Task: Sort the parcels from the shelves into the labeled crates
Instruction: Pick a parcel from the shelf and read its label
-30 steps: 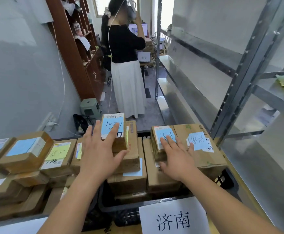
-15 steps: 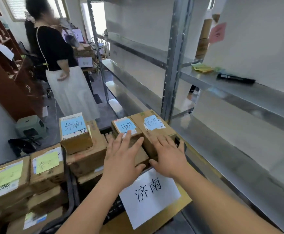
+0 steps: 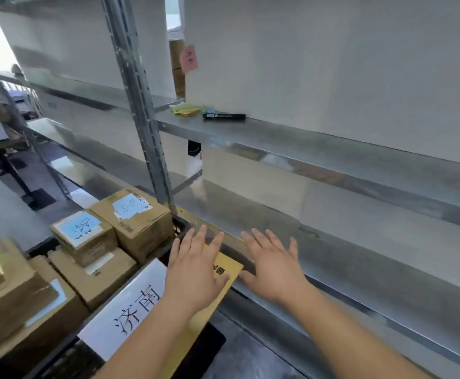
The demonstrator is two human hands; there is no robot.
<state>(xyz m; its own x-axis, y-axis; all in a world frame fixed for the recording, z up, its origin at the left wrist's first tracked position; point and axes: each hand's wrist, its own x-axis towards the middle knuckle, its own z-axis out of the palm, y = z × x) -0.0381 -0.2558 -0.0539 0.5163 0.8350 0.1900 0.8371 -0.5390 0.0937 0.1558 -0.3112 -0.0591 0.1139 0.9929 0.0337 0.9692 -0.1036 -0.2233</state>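
Off-task items on and around the middle tier.
A black marker (image 3: 224, 116) lies flat on the metal, just beside a loose pile of yellow sticky notes (image 3: 185, 109). A pink note (image 3: 188, 59) is stuck on the white panel above, writing illegible. Behind it, possibly stacked cardboard boxes (image 3: 177, 67), partly hidden.
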